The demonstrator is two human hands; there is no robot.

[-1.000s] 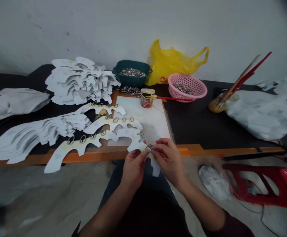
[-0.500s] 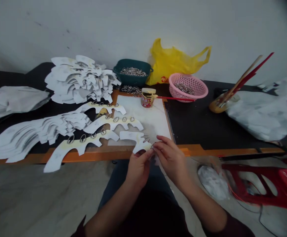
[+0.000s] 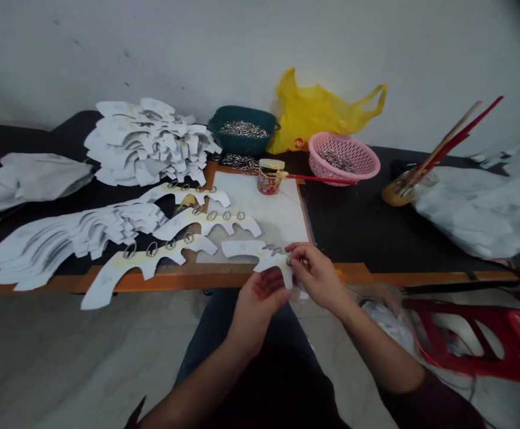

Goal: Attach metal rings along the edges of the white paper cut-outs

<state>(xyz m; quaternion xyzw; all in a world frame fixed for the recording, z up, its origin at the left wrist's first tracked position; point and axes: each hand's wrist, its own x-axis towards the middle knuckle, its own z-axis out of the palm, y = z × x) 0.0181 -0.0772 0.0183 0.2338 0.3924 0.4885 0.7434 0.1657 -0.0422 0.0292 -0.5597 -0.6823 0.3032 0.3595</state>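
My left hand (image 3: 257, 310) supports a curved white cut-out piece (image 3: 272, 262) from below at the table's front edge, its thumb near the piece's lower right end. Small metal rings (image 3: 276, 250) stand along the top of this piece. At the right end, the fingers of my right hand (image 3: 317, 277) pinch a metal ring (image 3: 289, 260), partly hidden by the fingertips. To the left lie similar cut-outs, among them a front piece (image 3: 114, 268) and a middle piece (image 3: 206, 225), each with several rings along a yellowish, glue-like band.
Stacked white cut-outs (image 3: 58, 244) and a larger pile (image 3: 125, 146) lie left. Behind are a green basket (image 3: 242, 143) of rings, a small tin (image 3: 268, 182) with a red-handled brush across it, a pink basket (image 3: 344, 143) and a yellow bag (image 3: 322, 113). A red stool (image 3: 460, 339) stands right.
The white piece has turned flatter and shifted slightly right. My left hand has moved from gripping its end to lying beneath it, while my right fingers have come over its right end.
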